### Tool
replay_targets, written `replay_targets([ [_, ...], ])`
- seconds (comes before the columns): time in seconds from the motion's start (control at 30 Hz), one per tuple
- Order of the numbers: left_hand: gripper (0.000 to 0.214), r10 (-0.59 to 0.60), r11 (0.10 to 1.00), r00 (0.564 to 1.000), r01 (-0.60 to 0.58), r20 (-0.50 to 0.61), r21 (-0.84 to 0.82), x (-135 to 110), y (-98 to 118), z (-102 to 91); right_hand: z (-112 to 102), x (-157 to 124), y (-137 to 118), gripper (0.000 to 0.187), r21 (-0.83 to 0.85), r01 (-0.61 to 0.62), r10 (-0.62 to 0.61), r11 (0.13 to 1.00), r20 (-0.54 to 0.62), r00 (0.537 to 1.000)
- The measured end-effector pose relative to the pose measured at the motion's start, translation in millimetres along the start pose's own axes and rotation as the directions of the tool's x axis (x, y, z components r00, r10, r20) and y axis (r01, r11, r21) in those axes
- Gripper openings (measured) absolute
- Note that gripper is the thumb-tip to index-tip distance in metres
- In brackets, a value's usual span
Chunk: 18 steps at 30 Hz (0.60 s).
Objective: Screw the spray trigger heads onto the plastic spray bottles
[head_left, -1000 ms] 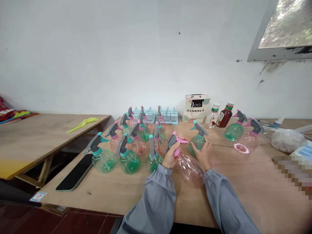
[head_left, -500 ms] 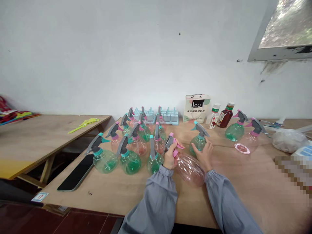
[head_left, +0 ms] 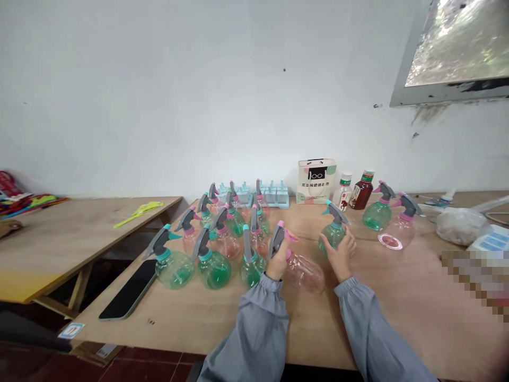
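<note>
My left hand (head_left: 279,261) is closed round the neck of a pink spray bottle (head_left: 305,271), whose clear body tilts down to the right. My right hand (head_left: 341,251) grips the body of a green spray bottle (head_left: 331,236) with a grey and turquoise trigger head, standing roughly upright. Left of my hands is a group of several pink and green spray bottles, among them a green spray bottle (head_left: 214,269) near the front. Farther right stand another green spray bottle (head_left: 376,215) and a pink spray bottle (head_left: 404,233).
A black phone (head_left: 129,289) lies at the table's left edge. Along the wall are pale blue moulds (head_left: 277,196), a paper bag (head_left: 315,183), a white bottle (head_left: 344,192) and a dark red bottle (head_left: 361,191). A plastic bag (head_left: 461,225) lies to the right.
My right hand and the green spray bottle have shifted right, away from the pink one. The pink spray bottle in my left hand has swung to a flatter tilt. The view has shifted slightly.
</note>
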State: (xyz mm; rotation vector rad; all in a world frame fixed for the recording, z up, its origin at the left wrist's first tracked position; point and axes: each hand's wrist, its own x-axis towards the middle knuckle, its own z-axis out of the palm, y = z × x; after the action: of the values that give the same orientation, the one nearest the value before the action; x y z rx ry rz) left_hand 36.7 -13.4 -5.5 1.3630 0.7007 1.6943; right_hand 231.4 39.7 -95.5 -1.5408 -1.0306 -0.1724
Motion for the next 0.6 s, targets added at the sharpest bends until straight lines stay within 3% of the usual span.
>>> replay_targets([
  [0.17,0.027,0.146,0.930,0.988,-0.152,0.046,0.334,1,-3,10.3,-8,3,-1,0.111,0.013,-0.004,0.005,1.000,-0.069,0.998],
  [0.23,0.036,0.203,0.873,0.978,-0.207,0.057,0.442,3,-10,13.4,-17,4,-4,0.106,0.048,0.104,-0.094,0.993,-0.170,0.981],
  [0.33,0.053,0.246,0.836,0.969,-0.223,0.020,0.502,4,-22,12.5,-32,-11,-13,0.088,0.126,0.362,-0.313,0.924,-0.296,0.902],
  [0.4,0.057,0.277,0.824,0.961,-0.230,-0.015,0.517,4,-30,9.2,-41,-35,-22,0.069,0.221,0.457,-0.428,0.861,-0.168,0.888],
  [0.47,0.055,0.278,0.831,0.960,-0.224,-0.031,0.508,3,-35,6.1,-43,-66,-30,0.059,0.335,0.405,-0.465,0.851,0.121,0.877],
  [0.53,0.053,0.233,0.863,0.972,-0.191,-0.034,0.467,3,-38,5.0,-37,-92,-36,0.069,0.394,0.300,-0.439,0.869,0.332,0.835],
  [0.6,0.056,0.162,0.887,0.986,-0.133,-0.028,0.442,3,-39,6.3,-25,-102,-40,0.079,0.421,0.229,-0.413,0.878,0.422,0.807],
])
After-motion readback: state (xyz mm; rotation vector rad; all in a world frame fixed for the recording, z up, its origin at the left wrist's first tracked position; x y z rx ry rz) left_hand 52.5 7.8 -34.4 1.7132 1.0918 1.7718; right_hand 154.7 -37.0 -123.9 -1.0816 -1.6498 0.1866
